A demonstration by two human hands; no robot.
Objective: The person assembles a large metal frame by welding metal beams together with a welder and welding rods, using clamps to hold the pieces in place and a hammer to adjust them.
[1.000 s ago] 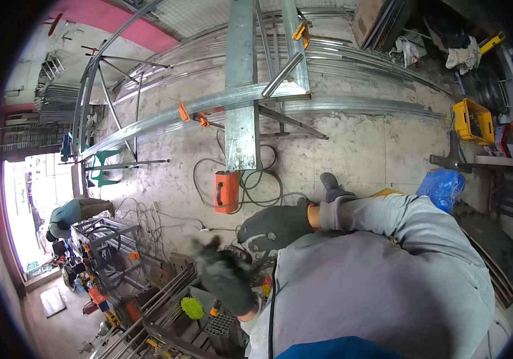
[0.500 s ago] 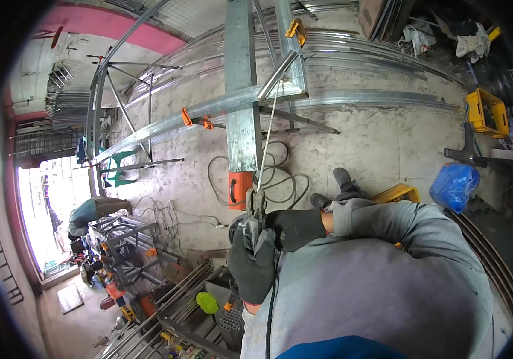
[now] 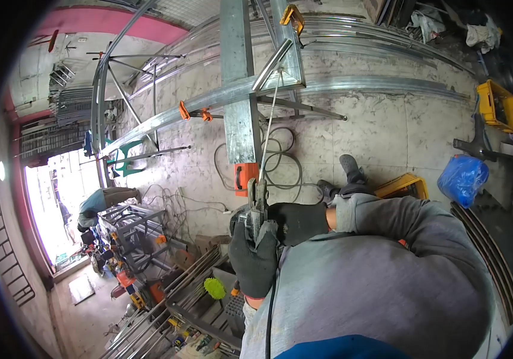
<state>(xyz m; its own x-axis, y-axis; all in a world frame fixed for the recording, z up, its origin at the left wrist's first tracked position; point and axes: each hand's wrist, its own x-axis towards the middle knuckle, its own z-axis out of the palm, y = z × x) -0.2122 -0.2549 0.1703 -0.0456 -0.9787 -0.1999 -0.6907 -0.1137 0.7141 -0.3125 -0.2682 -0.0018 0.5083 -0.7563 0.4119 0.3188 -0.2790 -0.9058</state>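
A dark clamp-like tool (image 3: 257, 206) holds a thin pale rod (image 3: 270, 128), whose far end reaches the corner joint of a metal frame (image 3: 289, 81). My left hand (image 3: 253, 260), in a dark glove, is wrapped round the tool's lower part. From the right, my right hand (image 3: 297, 223), also gloved, presses against the tool; its fingertips are hidden behind it. A black cable (image 3: 272, 311) runs down past my left hand. Beyond the tool, an orange case (image 3: 246, 178) lies at the end of a wide metal beam (image 3: 241, 134).
Orange clamps (image 3: 183, 110) and a yellow clamp (image 3: 292, 18) sit on the frame. Cables (image 3: 289, 164) coil on the floor. A yellow crate (image 3: 401, 185) and a blue bag (image 3: 461, 178) are at the right. Another person (image 3: 93, 207) bends over near the doorway at left.
The whole view has shifted slightly, with the floor objects at right and the doorway now further right. Both hands keep their hold on the tool.
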